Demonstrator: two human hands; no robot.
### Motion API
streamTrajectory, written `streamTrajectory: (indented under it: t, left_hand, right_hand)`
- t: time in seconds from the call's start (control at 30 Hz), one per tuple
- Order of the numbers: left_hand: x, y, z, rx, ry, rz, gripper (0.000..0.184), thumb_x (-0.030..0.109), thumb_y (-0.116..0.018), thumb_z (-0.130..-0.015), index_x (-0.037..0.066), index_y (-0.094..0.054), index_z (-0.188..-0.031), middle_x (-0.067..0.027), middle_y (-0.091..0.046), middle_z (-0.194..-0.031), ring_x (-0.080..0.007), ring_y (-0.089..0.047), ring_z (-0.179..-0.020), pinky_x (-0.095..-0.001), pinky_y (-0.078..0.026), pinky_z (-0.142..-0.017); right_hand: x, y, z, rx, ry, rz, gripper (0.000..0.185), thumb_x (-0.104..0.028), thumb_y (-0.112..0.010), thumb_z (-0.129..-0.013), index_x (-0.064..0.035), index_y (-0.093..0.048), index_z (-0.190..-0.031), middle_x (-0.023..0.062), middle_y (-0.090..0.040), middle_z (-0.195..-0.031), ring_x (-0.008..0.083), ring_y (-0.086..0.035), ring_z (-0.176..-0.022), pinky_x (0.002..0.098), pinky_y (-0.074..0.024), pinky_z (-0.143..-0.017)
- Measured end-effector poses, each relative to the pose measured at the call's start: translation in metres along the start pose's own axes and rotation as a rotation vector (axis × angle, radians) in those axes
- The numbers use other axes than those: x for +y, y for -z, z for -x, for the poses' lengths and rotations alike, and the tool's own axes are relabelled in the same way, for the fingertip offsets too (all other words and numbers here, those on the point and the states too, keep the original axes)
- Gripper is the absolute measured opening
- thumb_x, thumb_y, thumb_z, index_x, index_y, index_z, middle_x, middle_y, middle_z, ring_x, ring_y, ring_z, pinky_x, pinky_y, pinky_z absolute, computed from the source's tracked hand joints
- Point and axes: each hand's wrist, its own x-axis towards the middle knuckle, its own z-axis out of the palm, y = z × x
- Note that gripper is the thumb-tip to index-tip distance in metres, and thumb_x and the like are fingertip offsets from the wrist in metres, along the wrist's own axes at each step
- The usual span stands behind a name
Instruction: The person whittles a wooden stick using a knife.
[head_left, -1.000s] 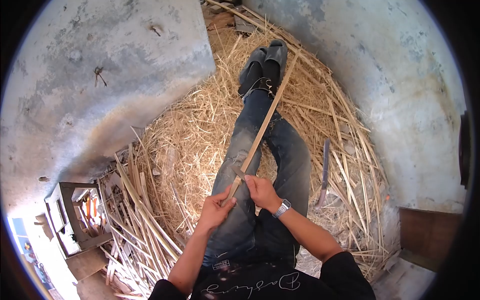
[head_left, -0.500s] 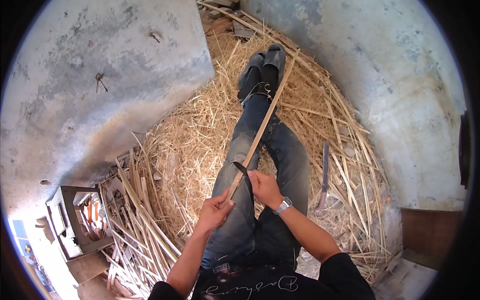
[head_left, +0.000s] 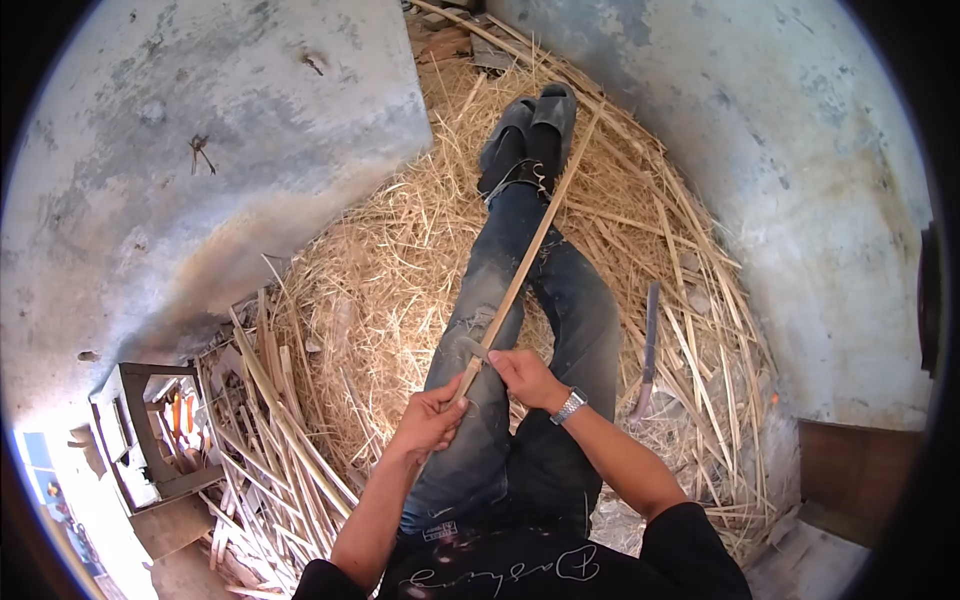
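A long, narrow bamboo strip (head_left: pixel 535 243) lies slantwise along my outstretched legs, its far end by my sandals. My left hand (head_left: pixel 430 420) is closed around its near part, over my thigh. Just ahead of that, my right hand (head_left: pixel 525 381) grips a small knife (head_left: pixel 469 347), whose blade sits across the strip. The blade now looks pale with light; its handle is mostly hidden in my fingers.
Thin shavings (head_left: pixel 380 260) cover the floor around my legs. A long-bladed knife (head_left: pixel 651 335) lies to the right. Split strips (head_left: pixel 275 430) are piled at left beside a wooden frame (head_left: pixel 160 440). Plastered walls (head_left: pixel 270 110) rise on both sides.
My right hand and the knife have moved slightly back along the strip, toward my left hand. The blade has turned from dark to light. My left hand has barely shifted.
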Motion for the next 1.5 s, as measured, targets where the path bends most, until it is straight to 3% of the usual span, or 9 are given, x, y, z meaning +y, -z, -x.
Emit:
streamTrajectory:
  t: [0.23, 0.37, 0.47, 0.7, 0.9, 0.97, 1.03, 1.33, 1.5]
  left_hand:
    - [0.006, 0.008, -0.003, -0.041, -0.009, 0.058, 0.054, 0.017, -0.073, -0.104, 0.01, -0.056, -0.155, 0.0031, -0.055, -0.067, -0.0053, -0.044, -0.052, -0.0234, -0.034, -0.046]
    - [-0.021, -0.004, -0.008, 0.161, -0.304, -0.281, 0.056, 0.016, -0.077, -0.1, 0.003, -0.058, -0.151, -0.0115, -0.079, -0.109, -0.0133, -0.073, -0.09, -0.0261, -0.058, -0.081]
    - [-0.025, -0.01, -0.01, 0.212, -0.386, -0.418, 0.056, 0.016, -0.079, -0.098, 0.002, -0.06, -0.149, -0.0196, -0.069, -0.141, -0.019, -0.068, -0.126, -0.0294, -0.048, -0.109]
    - [-0.026, -0.016, -0.005, 0.293, -0.417, -0.586, 0.06, 0.012, -0.081, -0.095, -0.002, -0.057, -0.149, -0.0186, -0.065, -0.146, -0.0182, -0.063, -0.132, -0.0307, -0.047, -0.111]
    - [-0.017, 0.003, -0.007, 0.21, -0.395, -0.527, 0.055, 0.019, -0.076, -0.101, 0.007, -0.059, -0.152, -0.0075, -0.074, -0.091, -0.013, -0.067, -0.071, -0.0278, -0.054, -0.065]
    - [0.001, 0.006, 0.002, -0.011, -0.017, -0.04, 0.053, 0.026, -0.064, -0.11, 0.013, -0.052, -0.159, 0.0026, -0.055, -0.071, -0.0091, -0.049, -0.056, -0.0253, -0.041, -0.051]
    - [0.011, 0.006, 0.006, -0.056, 0.032, 0.022, 0.052, 0.03, -0.06, -0.112, 0.016, -0.049, -0.16, 0.0046, -0.045, -0.067, -0.0072, -0.041, -0.053, -0.024, -0.033, -0.047]
    - [0.018, 0.011, 0.004, -0.176, 0.169, 0.22, 0.045, 0.038, -0.05, -0.115, 0.02, -0.051, -0.156, 0.0066, -0.03, -0.064, -0.0059, -0.029, -0.049, -0.0226, -0.023, -0.042]
    - [0.018, 0.014, 0.002, -0.222, 0.18, 0.238, 0.046, 0.037, -0.047, -0.116, 0.018, -0.048, -0.157, 0.0065, -0.031, -0.064, -0.0059, -0.029, -0.049, -0.0226, -0.022, -0.041]
  right_hand:
    - [0.009, 0.006, -0.001, -0.19, -0.353, -0.662, 0.055, -0.043, -0.046, -0.115, -0.0069, -0.056, -0.075, -0.0067, -0.045, -0.063, 0.0083, -0.042, -0.056, 0.0274, -0.0346, -0.053]
    - [-0.015, -0.014, 0.007, 0.221, -0.13, -0.335, 0.041, -0.035, -0.065, -0.108, -0.0053, -0.059, -0.079, -0.0049, -0.048, -0.062, 0.0079, -0.044, -0.054, 0.0293, -0.0361, -0.049]
    - [-0.045, -0.014, 0.012, 0.335, -0.012, 0.015, 0.032, -0.028, -0.077, -0.099, -0.0033, -0.064, -0.083, -0.0009, -0.054, -0.061, 0.0098, -0.05, -0.053, 0.0321, -0.041, -0.05]
    - [-0.049, -0.017, 0.016, 0.371, 0.108, 0.188, 0.018, -0.018, -0.08, -0.091, -0.0035, -0.068, -0.089, 0.0148, -0.067, -0.067, 0.0302, -0.066, -0.057, 0.0388, -0.0479, -0.053]
    - [-0.071, -0.015, 0.038, 0.08, 0.217, 0.108, 0.018, -0.016, -0.08, -0.091, -0.0045, -0.067, -0.09, 0.0146, -0.064, -0.066, 0.0326, -0.067, -0.058, 0.0388, -0.0483, -0.053]
    - [-0.073, -0.009, 0.034, 0.226, 0.131, 0.125, 0.018, -0.016, -0.081, -0.09, -0.0043, -0.067, -0.09, 0.0129, -0.062, -0.065, 0.0241, -0.065, -0.057, 0.0354, -0.0477, -0.054]
    - [-0.073, -0.001, 0.028, 0.367, 0.042, 0.136, 0.019, -0.016, -0.082, -0.09, -0.004, -0.067, -0.091, 0.0112, -0.061, -0.064, 0.0156, -0.064, -0.056, 0.032, -0.0471, -0.055]
    - [-0.04, 0.007, -0.018, 0.481, -0.02, 0.346, 0.037, -0.028, -0.054, -0.111, -0.0004, -0.067, -0.089, 0.0252, -0.06, -0.067, 0.0475, -0.061, -0.062, 0.0466, -0.0446, -0.055]
    - [-0.043, -0.024, 0.002, 0.289, -0.036, 0.182, 0.042, -0.032, -0.054, -0.112, 0.0002, -0.067, -0.089, 0.0227, -0.057, -0.063, 0.0369, -0.057, -0.053, 0.0446, -0.0431, -0.054]
